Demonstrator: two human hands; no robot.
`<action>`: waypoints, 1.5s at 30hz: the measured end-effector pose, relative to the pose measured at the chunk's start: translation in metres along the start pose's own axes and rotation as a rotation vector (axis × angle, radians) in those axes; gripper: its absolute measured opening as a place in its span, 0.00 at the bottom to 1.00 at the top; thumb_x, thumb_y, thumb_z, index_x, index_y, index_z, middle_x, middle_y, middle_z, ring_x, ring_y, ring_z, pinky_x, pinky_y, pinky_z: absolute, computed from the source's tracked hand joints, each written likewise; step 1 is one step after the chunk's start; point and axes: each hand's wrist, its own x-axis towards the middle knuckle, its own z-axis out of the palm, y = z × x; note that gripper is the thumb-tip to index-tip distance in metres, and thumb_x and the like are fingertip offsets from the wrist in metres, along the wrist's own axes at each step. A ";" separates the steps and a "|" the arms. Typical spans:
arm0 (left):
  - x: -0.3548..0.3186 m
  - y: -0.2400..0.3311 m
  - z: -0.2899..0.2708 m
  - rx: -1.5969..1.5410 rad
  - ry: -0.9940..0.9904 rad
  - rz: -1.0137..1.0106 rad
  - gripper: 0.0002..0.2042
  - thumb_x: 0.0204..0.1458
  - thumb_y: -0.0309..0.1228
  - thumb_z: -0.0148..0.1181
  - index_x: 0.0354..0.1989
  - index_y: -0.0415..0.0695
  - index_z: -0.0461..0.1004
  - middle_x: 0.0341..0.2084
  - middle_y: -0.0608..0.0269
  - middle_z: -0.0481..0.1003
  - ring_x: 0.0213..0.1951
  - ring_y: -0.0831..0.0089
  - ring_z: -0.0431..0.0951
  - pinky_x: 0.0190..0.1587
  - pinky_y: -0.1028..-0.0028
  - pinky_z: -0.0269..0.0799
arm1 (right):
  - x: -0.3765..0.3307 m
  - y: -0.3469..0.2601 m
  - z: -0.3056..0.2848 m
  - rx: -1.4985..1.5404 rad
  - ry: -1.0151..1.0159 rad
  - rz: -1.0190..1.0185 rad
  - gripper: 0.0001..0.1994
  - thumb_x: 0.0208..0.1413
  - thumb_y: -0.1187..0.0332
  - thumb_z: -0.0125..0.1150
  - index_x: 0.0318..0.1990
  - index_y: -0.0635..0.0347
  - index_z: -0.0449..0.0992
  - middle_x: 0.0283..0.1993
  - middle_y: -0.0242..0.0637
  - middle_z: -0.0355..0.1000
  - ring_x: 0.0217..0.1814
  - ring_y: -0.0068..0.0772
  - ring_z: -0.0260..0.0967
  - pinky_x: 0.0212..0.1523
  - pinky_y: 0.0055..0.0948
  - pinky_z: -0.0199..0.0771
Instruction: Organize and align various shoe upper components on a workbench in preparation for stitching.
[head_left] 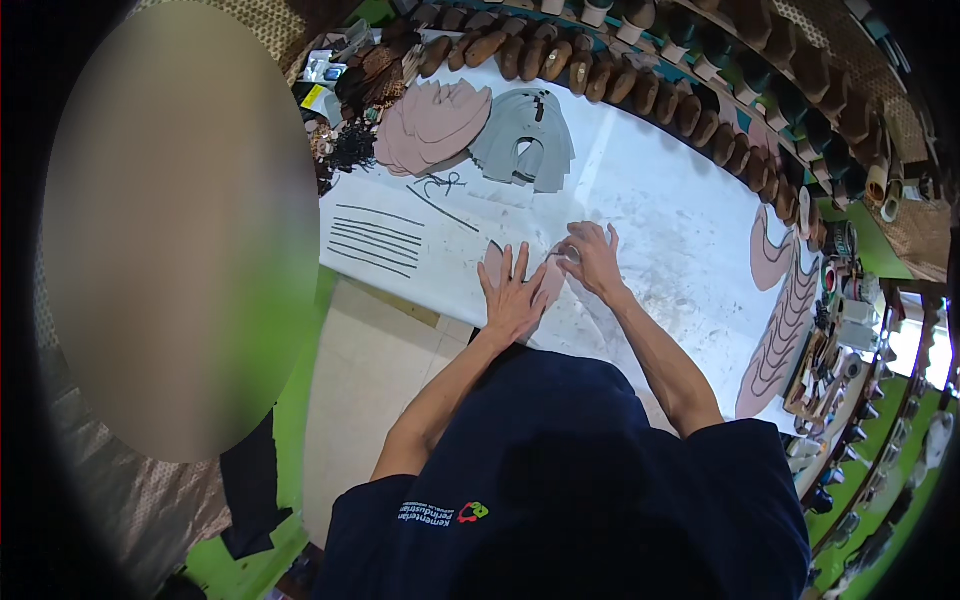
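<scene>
My left hand point(513, 303) lies flat with fingers spread, pressing a curved pink leather-like piece point(493, 262) onto the white table. The piece also shows between my hands, and a dark line runs along part of its edge. Just to the right, my right hand point(594, 260) bends over the far side of the piece, thumb and fingers drawn together. A short thin dark strip point(556, 249) reaches its fingertips; the rest of it is hidden. Further left, several thin dark strips point(375, 240) lie in a row, with a longer loose strip point(445, 207) beyond them.
Pink cut pieces point(432, 128) and grey cut pieces point(522, 140) lie in stacks at the back. Dark-edged curved pieces point(777, 345) overlap in a row at right. Brown shoe lasts point(557, 60) line the table's far edge. Tools and small containers point(822, 375) crowd the right edge.
</scene>
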 end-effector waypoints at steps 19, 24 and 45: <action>0.013 -0.001 0.006 -0.092 0.115 0.038 0.21 0.61 0.42 0.60 0.63 0.58 0.78 0.81 0.50 0.46 0.81 0.46 0.40 0.69 0.21 0.26 | 0.015 0.011 0.004 -0.110 0.009 -0.111 0.07 0.63 0.62 0.65 0.41 0.53 0.84 0.67 0.35 0.70 0.78 0.46 0.56 0.77 0.72 0.38; 0.013 -0.003 0.009 -0.062 0.100 0.034 0.22 0.61 0.42 0.60 0.64 0.58 0.77 0.81 0.51 0.46 0.81 0.46 0.40 0.69 0.21 0.26 | 0.018 0.012 0.005 -0.114 0.013 -0.123 0.08 0.64 0.60 0.65 0.40 0.51 0.85 0.67 0.35 0.69 0.78 0.45 0.55 0.76 0.72 0.37; 0.025 0.003 0.006 -0.050 0.047 0.018 0.27 0.63 0.46 0.58 0.71 0.61 0.71 0.82 0.52 0.46 0.81 0.45 0.42 0.69 0.21 0.28 | 0.014 0.006 0.013 -0.088 0.115 -0.040 0.06 0.62 0.60 0.66 0.40 0.47 0.85 0.62 0.30 0.72 0.74 0.39 0.60 0.76 0.72 0.37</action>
